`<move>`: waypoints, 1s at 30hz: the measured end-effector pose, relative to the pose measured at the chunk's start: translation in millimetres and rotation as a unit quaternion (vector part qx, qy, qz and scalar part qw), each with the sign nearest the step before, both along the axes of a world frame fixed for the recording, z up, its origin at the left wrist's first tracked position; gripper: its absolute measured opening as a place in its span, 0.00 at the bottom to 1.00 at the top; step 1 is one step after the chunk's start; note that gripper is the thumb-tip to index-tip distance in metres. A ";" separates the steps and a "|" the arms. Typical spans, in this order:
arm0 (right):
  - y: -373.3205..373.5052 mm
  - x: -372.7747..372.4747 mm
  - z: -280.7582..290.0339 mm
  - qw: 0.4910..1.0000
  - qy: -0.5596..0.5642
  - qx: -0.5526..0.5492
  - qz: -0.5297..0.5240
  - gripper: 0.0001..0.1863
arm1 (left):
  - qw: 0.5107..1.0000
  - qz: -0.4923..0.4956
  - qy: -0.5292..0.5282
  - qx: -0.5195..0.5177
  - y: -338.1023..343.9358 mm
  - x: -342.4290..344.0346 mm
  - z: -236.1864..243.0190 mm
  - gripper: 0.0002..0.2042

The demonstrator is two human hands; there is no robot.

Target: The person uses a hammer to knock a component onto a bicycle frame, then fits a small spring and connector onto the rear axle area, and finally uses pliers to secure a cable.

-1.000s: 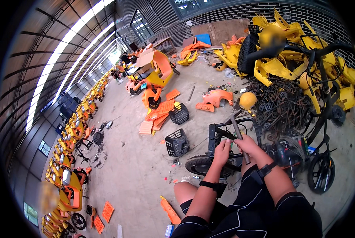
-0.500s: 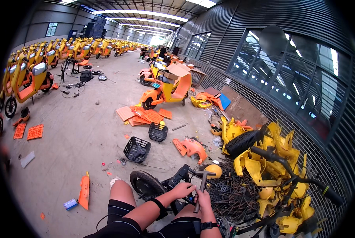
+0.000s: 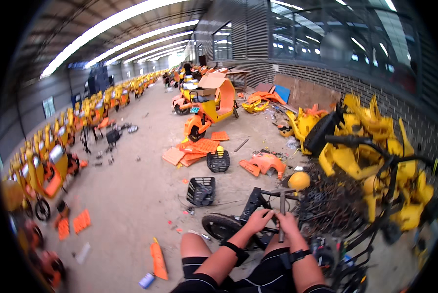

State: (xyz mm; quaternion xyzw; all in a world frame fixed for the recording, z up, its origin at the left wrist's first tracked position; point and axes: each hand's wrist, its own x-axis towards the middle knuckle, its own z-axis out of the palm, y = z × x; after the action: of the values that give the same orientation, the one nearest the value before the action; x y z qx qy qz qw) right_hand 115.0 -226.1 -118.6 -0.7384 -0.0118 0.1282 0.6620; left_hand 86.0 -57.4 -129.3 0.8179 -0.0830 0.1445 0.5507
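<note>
My right hand (image 3: 287,222) is wrapped round the handle of a grey metal hammer (image 3: 282,196), its head up and its handle end pointing down toward my lap. Close on its left is my left hand (image 3: 261,219), fingers bent and drawn together beside the handle; what they hold, if anything, is too small to make out. Both hands are over a black scooter frame (image 3: 251,205) lying in front of my knees. Its black-tyred wheel (image 3: 219,227) lies by my left knee.
Dark metal parts (image 3: 331,205) are heaped at the right, below broken yellow body panels (image 3: 356,161). A yellow ball-shaped piece (image 3: 298,181) borders the heap. Black baskets (image 3: 201,191) and orange panels (image 3: 199,146) lie ahead, before an orange-yellow scooter (image 3: 211,110). Scooter rows (image 3: 57,161) line the left.
The view has swung left and tilted, so the scene sits further right. My right hand still holds the hammer; my left fingers have curled in closer to it.
</note>
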 end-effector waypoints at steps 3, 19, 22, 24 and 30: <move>10.6 5.8 -10.0 1.000 -0.001 0.001 0.016 0.12 | 0.994 0.006 0.108 -0.018 8.3 -12.6 18.4 0.17; -4.0 14.2 -22.3 0.999 -0.027 0.033 -0.012 0.13 | 0.999 0.002 0.037 0.032 1.7 -0.2 8.2 0.19; -13.3 15.0 -16.1 1.000 -0.009 0.019 -0.004 0.10 | 0.999 0.019 0.046 0.009 -7.6 -1.7 9.0 0.20; -1.4 11.0 -10.0 0.998 0.017 0.057 0.016 0.09 | 0.998 0.035 0.029 0.041 2.3 -5.4 3.1 0.20; 14.9 -0.5 1.0 0.997 0.012 0.065 0.035 0.08 | 0.998 0.049 0.040 0.031 11.8 -9.4 7.5 0.20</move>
State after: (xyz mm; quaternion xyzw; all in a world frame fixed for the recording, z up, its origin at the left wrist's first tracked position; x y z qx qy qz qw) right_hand 114.5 -211.1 -117.7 -0.6911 -0.0384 0.1594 0.7039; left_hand 76.6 -45.6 -121.8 0.8426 -0.0251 0.1359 0.5206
